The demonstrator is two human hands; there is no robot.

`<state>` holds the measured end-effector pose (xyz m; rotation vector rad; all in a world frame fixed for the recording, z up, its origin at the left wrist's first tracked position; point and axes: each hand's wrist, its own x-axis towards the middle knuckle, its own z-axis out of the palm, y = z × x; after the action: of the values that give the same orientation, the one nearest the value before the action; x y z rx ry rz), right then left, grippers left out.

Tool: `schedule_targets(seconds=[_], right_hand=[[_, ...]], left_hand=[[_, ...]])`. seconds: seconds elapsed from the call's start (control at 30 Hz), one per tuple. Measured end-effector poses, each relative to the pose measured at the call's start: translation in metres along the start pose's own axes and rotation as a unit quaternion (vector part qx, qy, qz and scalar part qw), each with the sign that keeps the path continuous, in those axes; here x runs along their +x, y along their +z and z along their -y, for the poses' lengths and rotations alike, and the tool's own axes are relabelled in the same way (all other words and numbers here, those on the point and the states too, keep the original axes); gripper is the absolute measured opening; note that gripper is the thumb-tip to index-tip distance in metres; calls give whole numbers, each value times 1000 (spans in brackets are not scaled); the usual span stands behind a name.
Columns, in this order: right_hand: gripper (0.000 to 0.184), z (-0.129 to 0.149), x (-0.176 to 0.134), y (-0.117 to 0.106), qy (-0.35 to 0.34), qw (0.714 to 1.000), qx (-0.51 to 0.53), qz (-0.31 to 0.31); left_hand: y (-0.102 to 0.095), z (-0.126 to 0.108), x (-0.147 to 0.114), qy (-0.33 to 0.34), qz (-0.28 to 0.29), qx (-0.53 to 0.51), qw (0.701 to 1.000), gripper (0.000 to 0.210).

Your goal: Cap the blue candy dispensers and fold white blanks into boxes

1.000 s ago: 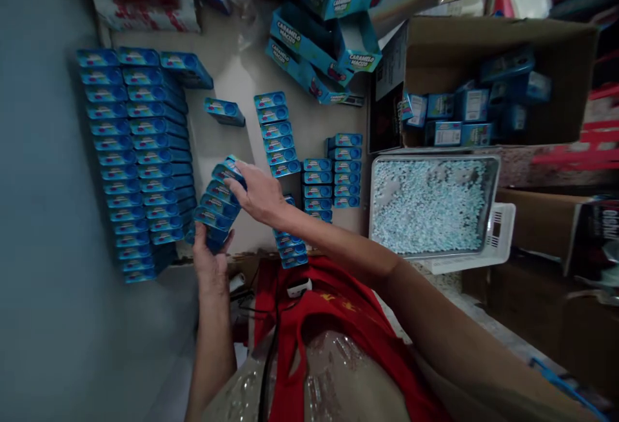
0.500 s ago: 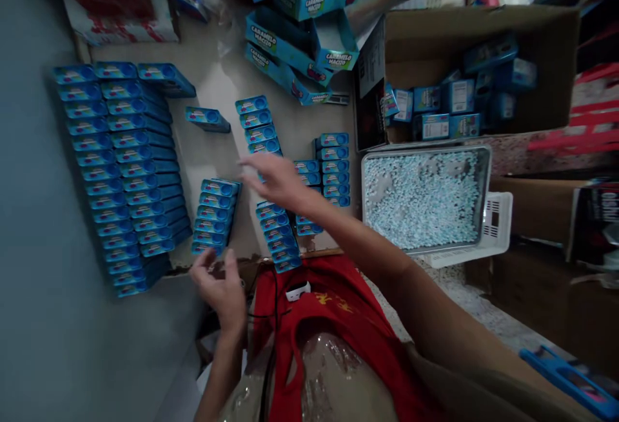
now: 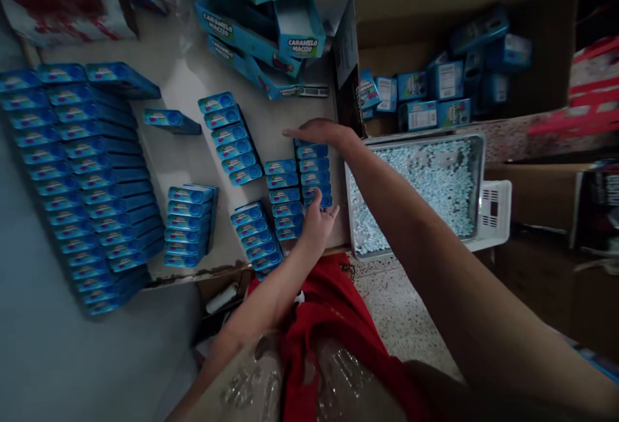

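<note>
A short column of small blue candy boxes stands on the table between my two hands. At its near end is my left hand, thumb and fingers apart, right by the last box. My right hand reaches over the far end, its fingers stretched to the left; I cannot tell whether it touches the first box. Just left of this column is another row of the boxes. Further left are two more groups, one far and one near.
Long rows of blue boxes line the left side, near a smaller group and a single box. Open display trays pile up at the back. At right are a carton with boxes and a metal tray of pale blue candies.
Both hands have moved right to the short column: my left from the near edge by the left group, my right from over the middle groups. The view has shifted right.
</note>
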<state>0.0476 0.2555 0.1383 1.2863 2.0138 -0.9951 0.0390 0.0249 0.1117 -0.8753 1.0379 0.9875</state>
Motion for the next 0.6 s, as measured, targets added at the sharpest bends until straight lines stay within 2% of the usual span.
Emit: schedule_targets(seconds=[0.1, 0.23, 0.33, 0.43, 0.5, 0.6], right_hand=[[89, 7, -32, 3, 16, 999, -50, -13], [67, 19, -103, 16, 32, 989, -116, -90], [51, 18, -157, 35, 31, 987, -92, -130], [52, 5, -205, 63, 61, 977, -3, -203], [55, -7, -236, 86, 100, 952, 89, -276], [62, -21, -278, 125, 201, 877, 242, -364]], left_hand=[[-5, -5, -8, -17, -13, -10, 1000, 30], [-35, 0, -35, -75, 12, 10, 997, 25], [-59, 3, -57, -101, 37, 42, 993, 30], [-71, -7, -79, -95, 52, 95, 990, 35], [-68, -20, -97, -74, 73, 155, 982, 40], [-42, -44, -119, -19, 142, 282, 949, 55]])
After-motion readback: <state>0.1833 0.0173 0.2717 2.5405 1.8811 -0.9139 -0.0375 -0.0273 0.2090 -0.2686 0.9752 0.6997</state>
